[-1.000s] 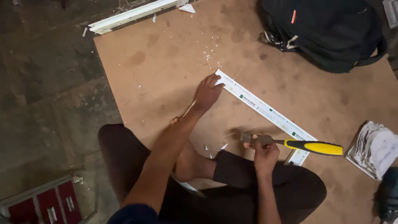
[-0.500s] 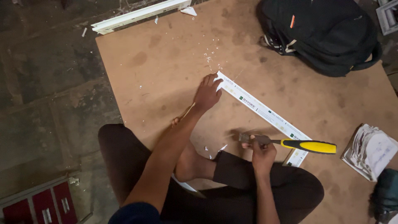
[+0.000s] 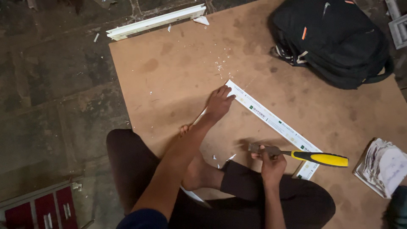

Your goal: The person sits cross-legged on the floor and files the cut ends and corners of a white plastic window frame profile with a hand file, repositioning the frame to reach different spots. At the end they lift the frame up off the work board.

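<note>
Left hand [image 3: 218, 103] pressed flat, fingers spread, on white strip's [image 3: 271, 121] upper end at frame centre; right hand [image 3: 270, 163] clamped around yellow-handled hammer [image 3: 296, 155], lower right; black backpack [image 3: 335, 40] upper right on board [image 3: 169, 72].

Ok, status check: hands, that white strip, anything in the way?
Left hand pressing corner of white strip flat on brown board. Right hand gripping yellow-handled hammer near its head. Black backpack off to the side, clear.

White strip [image 3: 271, 123]: long, flat, lying diagonally from frame centre toward lower right. Hammer [image 3: 303, 156]: yellow-and-black handle, metal head at left, horizontal, crossing the strip's lower end, centre right.
</note>
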`<move>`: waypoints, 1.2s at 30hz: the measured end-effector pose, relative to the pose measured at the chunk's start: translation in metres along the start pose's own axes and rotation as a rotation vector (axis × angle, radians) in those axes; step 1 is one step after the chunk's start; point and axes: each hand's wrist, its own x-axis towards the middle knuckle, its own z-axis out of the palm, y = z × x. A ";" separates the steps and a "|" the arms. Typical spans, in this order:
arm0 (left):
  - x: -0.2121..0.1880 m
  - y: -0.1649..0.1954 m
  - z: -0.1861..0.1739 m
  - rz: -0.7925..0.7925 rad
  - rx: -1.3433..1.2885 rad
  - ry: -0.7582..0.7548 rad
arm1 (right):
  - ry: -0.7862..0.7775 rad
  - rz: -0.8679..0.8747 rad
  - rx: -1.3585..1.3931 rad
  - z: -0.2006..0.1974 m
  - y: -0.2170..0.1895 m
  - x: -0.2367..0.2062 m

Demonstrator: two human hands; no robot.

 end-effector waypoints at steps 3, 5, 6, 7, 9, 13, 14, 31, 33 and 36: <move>0.000 0.001 -0.002 0.000 -0.005 -0.004 | -0.013 -0.022 0.048 -0.002 0.006 0.001; 0.000 0.001 -0.002 -0.007 -0.007 -0.022 | -0.012 -0.015 0.051 -0.004 0.010 0.003; 0.000 0.001 -0.002 -0.015 -0.007 -0.044 | -0.010 -0.002 0.027 -0.005 0.011 0.003; 0.000 0.000 -0.001 -0.023 -0.007 -0.065 | -0.008 0.011 0.002 -0.005 0.012 0.004; 0.001 -0.001 0.000 -0.030 0.005 -0.084 | -0.004 0.017 -0.002 -0.006 0.013 0.005; 0.004 -0.003 0.001 -0.177 -0.130 -0.098 | -0.003 0.001 0.016 -0.005 0.011 0.006; 0.005 -0.004 0.001 -0.194 -0.125 -0.097 | -0.007 -0.005 0.010 -0.005 0.010 0.005; 0.024 -0.019 0.004 -0.353 -0.358 -0.140 | 0.002 0.013 -0.032 -0.001 0.000 0.002; 0.024 -0.020 0.005 -0.353 -0.356 -0.144 | 0.000 0.010 -0.026 -0.002 0.002 0.002; 0.024 -0.021 0.008 -0.380 -0.354 -0.139 | -0.002 0.030 -0.055 -0.002 0.005 0.003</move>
